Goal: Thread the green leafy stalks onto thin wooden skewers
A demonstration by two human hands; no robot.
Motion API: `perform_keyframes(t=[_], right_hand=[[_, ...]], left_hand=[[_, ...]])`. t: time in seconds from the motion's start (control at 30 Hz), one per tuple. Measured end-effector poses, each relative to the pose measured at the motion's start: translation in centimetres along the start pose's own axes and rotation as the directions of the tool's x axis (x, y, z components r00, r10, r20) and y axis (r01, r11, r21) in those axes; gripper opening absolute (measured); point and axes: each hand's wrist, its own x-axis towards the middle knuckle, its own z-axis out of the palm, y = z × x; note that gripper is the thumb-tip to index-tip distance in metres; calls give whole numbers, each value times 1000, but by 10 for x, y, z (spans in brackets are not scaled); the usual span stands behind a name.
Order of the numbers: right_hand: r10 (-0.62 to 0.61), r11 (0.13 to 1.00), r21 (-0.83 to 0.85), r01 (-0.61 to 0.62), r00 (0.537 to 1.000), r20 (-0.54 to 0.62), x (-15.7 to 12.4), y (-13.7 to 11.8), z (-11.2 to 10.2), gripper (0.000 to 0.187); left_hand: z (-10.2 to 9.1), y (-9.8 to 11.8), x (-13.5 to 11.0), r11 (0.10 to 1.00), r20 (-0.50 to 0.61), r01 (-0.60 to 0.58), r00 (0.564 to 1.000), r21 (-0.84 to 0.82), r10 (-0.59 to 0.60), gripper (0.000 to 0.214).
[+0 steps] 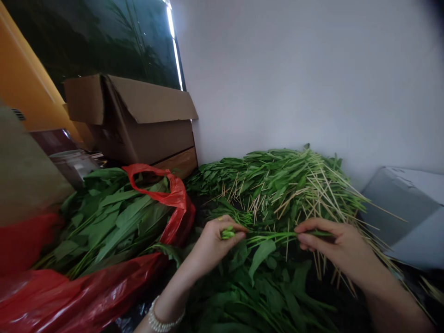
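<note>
My left hand point(217, 238) is closed in a pinch on green leafy stems, and a bright green tuft point(228, 232) shows between its thumb and fingers. On the other side, my right hand point(329, 238) pinches green stems point(274, 236) between thumb and fingertips. These stems stretch level between the two hands, with one broad leaf point(262, 256) hanging down. Below both hands lies a loose heap of green leaves point(263, 296). Just beyond them rises a larger pile of leafy greens point(277, 171), with many thin pale sticks point(322, 189) poking out of it.
To the left, a red plastic bag point(182, 208) gapes around more leafy greens point(118, 222). Behind it stands an open cardboard box point(149, 125) against the white wall point(294, 74). A pale box point(405, 208) sits at the right.
</note>
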Motion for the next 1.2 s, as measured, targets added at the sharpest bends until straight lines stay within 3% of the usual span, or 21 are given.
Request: perform_keyframes(t=[0.23,0.4,0.47,0.53,0.6,0.67,0.7,0.77,0.83,0.9,0.97,1.03,1.2], right_hand=[[-65,996,-49,69,995,81,-4,-8,3,19],[-87,994,-54,93,991,104,-4,-11,8,16],[-130,987,-80,139,986,107,-5,-12,11,14],[-182,976,-100,191,979,96,-6,-13,10,12],[-204,973,-93,210,976,69,-6,-11,6,13],[-174,982,-69,176,984,38,-6,-8,0,15],[-150,987,-50,151,988,24,-5,-6,-4,16],[-103,995,4,103,995,7,-4,-1,-9,18],[-72,996,56,71,997,14,-2,3,-12,20],[-51,995,85,48,998,33,-1,5,-11,20],[-47,995,93,42,998,46,-1,5,-7,19],[-51,994,102,46,998,49,-2,4,-2,17],[-37,993,118,23,993,116,-3,1,8,20]], left_hand=[[17,-5,0,979,122,-84,991,185,62,22],[23,-4,-5,958,131,-144,985,248,114,19],[24,-5,-4,951,77,-142,989,276,125,17],[21,-8,-1,953,-69,-89,991,290,114,15],[9,-11,0,958,-261,-2,962,287,80,14],[-9,-14,-2,957,-341,71,940,280,30,15],[-19,-14,-5,955,-288,88,958,284,-3,15],[-39,-14,-12,947,-1,97,995,306,-102,16],[-53,-13,-19,947,208,104,963,303,-172,23],[-58,-10,-23,954,194,123,964,272,-180,26],[-54,-5,-21,965,57,125,988,232,-142,17],[-42,1,-17,977,-14,96,995,188,-95,17],[-4,7,-9,996,120,71,990,52,-77,17]])
